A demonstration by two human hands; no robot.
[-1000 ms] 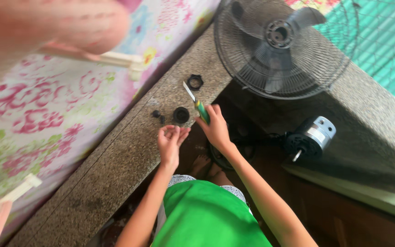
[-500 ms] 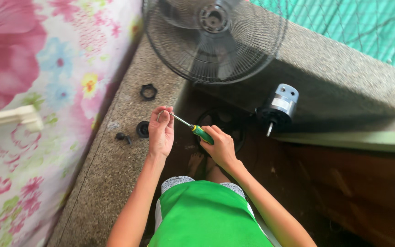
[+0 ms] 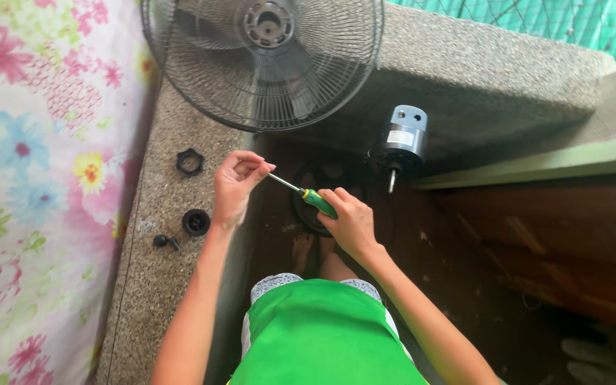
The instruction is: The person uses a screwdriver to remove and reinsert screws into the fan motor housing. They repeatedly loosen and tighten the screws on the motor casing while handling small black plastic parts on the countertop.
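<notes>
My right hand point(image 3: 349, 222) grips the green and yellow handle of a screwdriver point(image 3: 306, 194). Its metal shaft points up and left into the pinched fingertips of my left hand point(image 3: 236, 187), which close on the tip; anything small held there is hidden. Both hands hover over the edge of a speckled stone ledge point(image 3: 151, 285). On the ledge just left of my left hand lie a black hexagonal nut point(image 3: 190, 162), a round black cap point(image 3: 196, 222) and a small black screw knob point(image 3: 163, 242).
A black wire fan guard point(image 3: 262, 60) stands on the ledge at the top. A grey fan motor point(image 3: 402, 141) with its shaft pointing down sits at the right. A round black fan base point(image 3: 322, 187) lies on the dark floor below. Floral cloth point(image 3: 30, 178) covers the left.
The view has shifted so the fan guard and parts sit further right and lower. My left hand rose from the ledge to the screwdriver tip; my right hand keeps hold of the handle.
</notes>
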